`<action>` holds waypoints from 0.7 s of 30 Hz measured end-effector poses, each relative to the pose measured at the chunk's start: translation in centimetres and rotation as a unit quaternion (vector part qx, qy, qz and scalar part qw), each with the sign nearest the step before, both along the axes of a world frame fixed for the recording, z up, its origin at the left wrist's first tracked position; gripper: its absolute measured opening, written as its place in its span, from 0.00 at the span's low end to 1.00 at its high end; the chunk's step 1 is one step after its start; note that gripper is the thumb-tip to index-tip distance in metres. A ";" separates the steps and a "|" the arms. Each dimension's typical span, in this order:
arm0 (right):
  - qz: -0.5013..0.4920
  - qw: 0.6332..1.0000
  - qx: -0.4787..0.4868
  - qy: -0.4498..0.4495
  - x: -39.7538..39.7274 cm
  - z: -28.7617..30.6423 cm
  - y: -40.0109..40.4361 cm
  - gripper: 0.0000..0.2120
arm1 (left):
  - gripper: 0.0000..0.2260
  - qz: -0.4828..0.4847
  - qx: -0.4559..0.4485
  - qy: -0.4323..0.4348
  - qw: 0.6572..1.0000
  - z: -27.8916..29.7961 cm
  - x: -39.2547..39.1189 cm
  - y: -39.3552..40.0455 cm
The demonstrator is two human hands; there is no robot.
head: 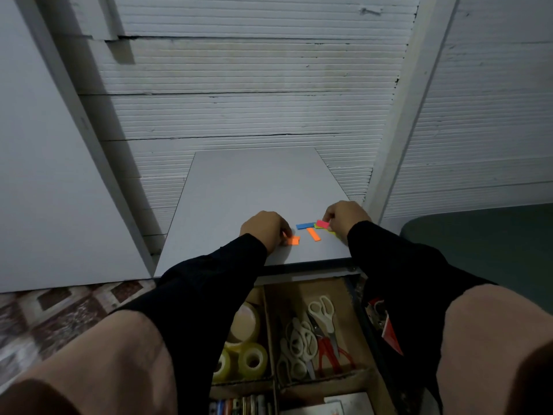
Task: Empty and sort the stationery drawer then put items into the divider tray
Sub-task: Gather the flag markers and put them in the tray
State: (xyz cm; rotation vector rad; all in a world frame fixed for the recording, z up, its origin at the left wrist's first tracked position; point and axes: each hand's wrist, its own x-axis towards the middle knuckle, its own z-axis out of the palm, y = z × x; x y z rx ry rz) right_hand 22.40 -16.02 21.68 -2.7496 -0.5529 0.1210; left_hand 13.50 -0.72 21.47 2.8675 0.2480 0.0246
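On the counter (239,190): both hands working loose sticky tabs.
Left hand (264,230) is pinching an orange tab (292,240); right hand (344,217) is pinching a pink tab (322,224); divider tray (353,295) is sitting below.

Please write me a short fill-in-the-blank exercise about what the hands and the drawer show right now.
1. The left hand touches an ____ paper strip.
2. The right hand pinches a ____ strip.
3. The blue strip lies on the ____ top.
4. The scissors lie in the ____ tray.

Missing: orange; pink; white; cardboard
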 end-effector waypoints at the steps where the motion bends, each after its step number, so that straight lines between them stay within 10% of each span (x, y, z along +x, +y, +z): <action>1: -0.002 1.000 0.001 -0.006 0.0 0.0 0.0 0.11 | 0.09 0.001 0.002 0.001 1.000 0.0 0.1 0.0; 15: -0.087 0.985 0.091 0.115 0.2 2.3 -1.2 0.12 | 0.10 0.009 -0.002 0.024 1.000 0.2 0.6 -0.3; 21: -0.102 0.988 -0.080 0.082 -0.5 1.1 -0.4 0.17 | 0.09 0.027 -0.033 0.011 0.999 0.2 0.9 -0.6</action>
